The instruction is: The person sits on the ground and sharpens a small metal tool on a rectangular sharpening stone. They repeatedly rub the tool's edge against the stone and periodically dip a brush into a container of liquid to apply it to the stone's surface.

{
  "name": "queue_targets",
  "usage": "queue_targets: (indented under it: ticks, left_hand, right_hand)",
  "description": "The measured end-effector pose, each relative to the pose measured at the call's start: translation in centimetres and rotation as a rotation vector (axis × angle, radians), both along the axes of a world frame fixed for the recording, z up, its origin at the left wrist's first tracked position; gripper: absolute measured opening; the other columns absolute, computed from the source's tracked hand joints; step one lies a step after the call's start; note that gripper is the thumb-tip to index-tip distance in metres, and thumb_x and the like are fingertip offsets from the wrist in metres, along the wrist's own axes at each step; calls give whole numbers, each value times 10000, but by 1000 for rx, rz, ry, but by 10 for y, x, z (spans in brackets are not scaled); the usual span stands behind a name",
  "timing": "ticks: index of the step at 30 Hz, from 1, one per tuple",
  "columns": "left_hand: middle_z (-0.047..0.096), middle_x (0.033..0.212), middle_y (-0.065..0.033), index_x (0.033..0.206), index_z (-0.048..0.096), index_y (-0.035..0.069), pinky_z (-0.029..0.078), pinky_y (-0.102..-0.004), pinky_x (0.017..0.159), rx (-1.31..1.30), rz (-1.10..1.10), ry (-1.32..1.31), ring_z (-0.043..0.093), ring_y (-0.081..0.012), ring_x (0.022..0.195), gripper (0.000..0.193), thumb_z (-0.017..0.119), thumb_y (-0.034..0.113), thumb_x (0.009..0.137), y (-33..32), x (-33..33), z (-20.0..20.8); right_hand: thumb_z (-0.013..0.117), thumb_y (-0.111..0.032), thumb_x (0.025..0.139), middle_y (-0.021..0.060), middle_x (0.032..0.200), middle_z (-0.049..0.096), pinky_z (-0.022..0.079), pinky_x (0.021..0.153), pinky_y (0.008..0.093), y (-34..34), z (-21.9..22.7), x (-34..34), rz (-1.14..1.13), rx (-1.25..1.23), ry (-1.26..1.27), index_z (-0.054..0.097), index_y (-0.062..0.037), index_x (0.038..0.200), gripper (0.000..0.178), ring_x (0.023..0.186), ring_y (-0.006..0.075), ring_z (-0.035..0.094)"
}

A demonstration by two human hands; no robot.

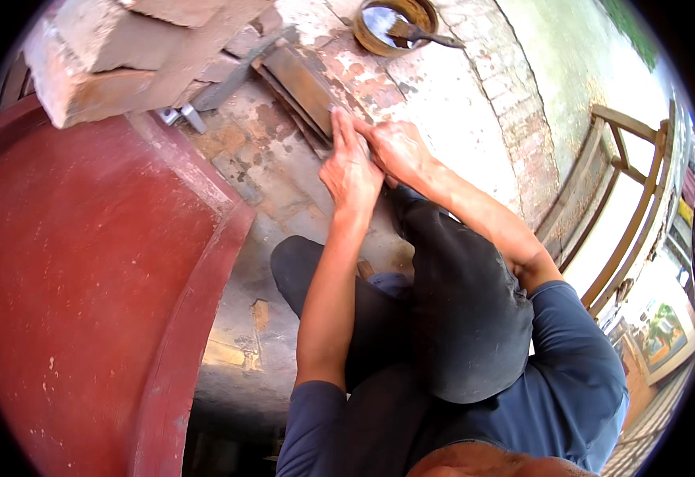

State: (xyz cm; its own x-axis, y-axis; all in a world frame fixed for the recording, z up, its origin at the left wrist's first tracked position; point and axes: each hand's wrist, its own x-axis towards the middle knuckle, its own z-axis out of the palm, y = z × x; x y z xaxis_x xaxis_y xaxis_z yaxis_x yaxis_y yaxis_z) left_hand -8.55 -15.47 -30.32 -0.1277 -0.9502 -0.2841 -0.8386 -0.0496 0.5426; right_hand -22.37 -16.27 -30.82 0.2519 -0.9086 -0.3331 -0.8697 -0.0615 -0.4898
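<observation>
A long brown slab (303, 83), its top flat and worn, lies at a slant on the brick paving. Both hands meet at its near end. My left hand (353, 179) presses its fingers together and forward against the slab's end. Close against it on the right, my right hand (401, 151) is curled, with its fingers reaching toward the left fingertips. Whatever lies between or under the fingers is hidden by them, so I cannot tell what they grip.
Beyond the slab stands a round bowl (363, 40) of whitish liquid with a brush (420, 33) across its rim. A red wooden panel (85, 262) fills the left. Stacked bricks (125, 40) rise at upper left. A wooden frame (641, 199) stands at right.
</observation>
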Motion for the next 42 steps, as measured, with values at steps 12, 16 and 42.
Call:
queue_targets:
  ticks: [12,16,42]
  left_hand:
    - [448,1665,-147,1630,332,29,606,-465,660,27,-46,-33,747,-380,740,918,733,157,813,12,-4,2]
    - [424,1680,-152,1624,331,27,609,-458,654,-87,-34,-14,762,-377,775,897,735,206,844,21,-1,-13]
    - [415,1690,-104,1479,589,209,621,-447,733,-77,-89,52,768,-342,972,790,829,148,729,16,14,-10]
  right_hand:
    - [625,-72,813,170,656,677,559,580,472,13,-7,-6,26,-39,40,542,-176,1559,758,615,371,694]
    - [652,-90,796,171,666,675,540,556,456,13,-2,-1,46,-38,17,558,-175,1550,765,607,359,687]
    - [810,-381,934,114,873,786,453,492,251,-106,-44,-143,-1348,-75,-813,649,46,1357,622,568,118,658]
